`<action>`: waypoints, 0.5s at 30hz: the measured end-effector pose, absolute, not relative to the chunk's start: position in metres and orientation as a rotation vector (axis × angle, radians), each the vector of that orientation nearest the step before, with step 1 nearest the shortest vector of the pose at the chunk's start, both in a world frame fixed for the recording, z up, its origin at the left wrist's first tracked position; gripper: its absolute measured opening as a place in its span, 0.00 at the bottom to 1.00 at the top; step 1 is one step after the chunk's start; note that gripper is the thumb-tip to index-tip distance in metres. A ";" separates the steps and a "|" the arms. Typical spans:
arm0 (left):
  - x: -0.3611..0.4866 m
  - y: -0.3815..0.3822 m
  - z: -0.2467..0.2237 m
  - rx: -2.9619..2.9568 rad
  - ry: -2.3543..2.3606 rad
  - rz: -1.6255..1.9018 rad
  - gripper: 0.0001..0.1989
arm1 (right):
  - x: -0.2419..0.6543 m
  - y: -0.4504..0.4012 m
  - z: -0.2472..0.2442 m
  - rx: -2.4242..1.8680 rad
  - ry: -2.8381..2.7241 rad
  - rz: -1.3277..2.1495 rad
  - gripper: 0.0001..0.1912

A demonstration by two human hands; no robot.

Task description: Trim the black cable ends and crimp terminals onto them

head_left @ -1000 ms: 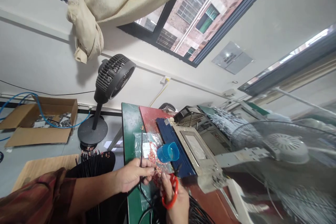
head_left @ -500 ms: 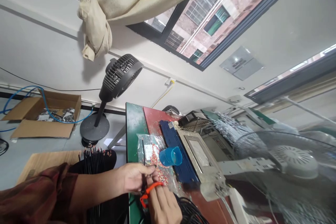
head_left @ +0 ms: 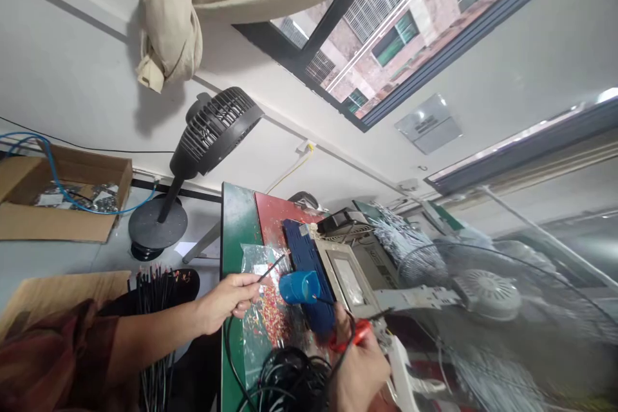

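In the head view my left hand [head_left: 229,301] is closed on a thin black cable [head_left: 271,268], its end sticking out up and to the right. My right hand [head_left: 357,360] is closed around a red-handled hand tool [head_left: 360,333], whose working end is mostly hidden. Another stretch of black cable runs through the same hand, its tip close to the blue plastic cup [head_left: 299,287], which lies on its side. Below both hands sits a coil of black cable [head_left: 294,373]. Small red and pale scraps [head_left: 275,315] are scattered on a clear plastic bag [head_left: 253,335].
A blue tray-like block [head_left: 309,251] and a beige machine [head_left: 347,277] stand beyond the cup. The green table edge [head_left: 232,219] is left. A bundle of black cables [head_left: 154,309] lies near my left forearm. Fans [head_left: 212,129] stand behind and at right.
My hands were together over the bag; now they are apart, the right one further right with the red-handled tool. A cable end now shows from each hand. The view has shifted slightly.
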State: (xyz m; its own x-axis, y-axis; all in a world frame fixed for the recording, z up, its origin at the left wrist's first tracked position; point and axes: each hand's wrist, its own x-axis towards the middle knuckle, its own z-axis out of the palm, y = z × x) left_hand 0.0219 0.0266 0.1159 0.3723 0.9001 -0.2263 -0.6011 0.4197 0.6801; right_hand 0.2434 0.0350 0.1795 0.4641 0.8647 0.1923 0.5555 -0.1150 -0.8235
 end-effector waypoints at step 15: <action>0.019 0.028 0.113 0.546 0.567 1.006 0.21 | 0.229 0.070 0.168 -2.128 -1.537 0.032 0.28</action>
State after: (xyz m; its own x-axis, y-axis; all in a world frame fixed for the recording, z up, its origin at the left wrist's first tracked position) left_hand 0.0193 0.0282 0.1133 0.4195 0.8886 -0.1853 -0.6191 0.4294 0.6576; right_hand 0.2291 0.0704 0.1678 0.3588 0.8934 0.2705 0.8811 -0.2286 -0.4139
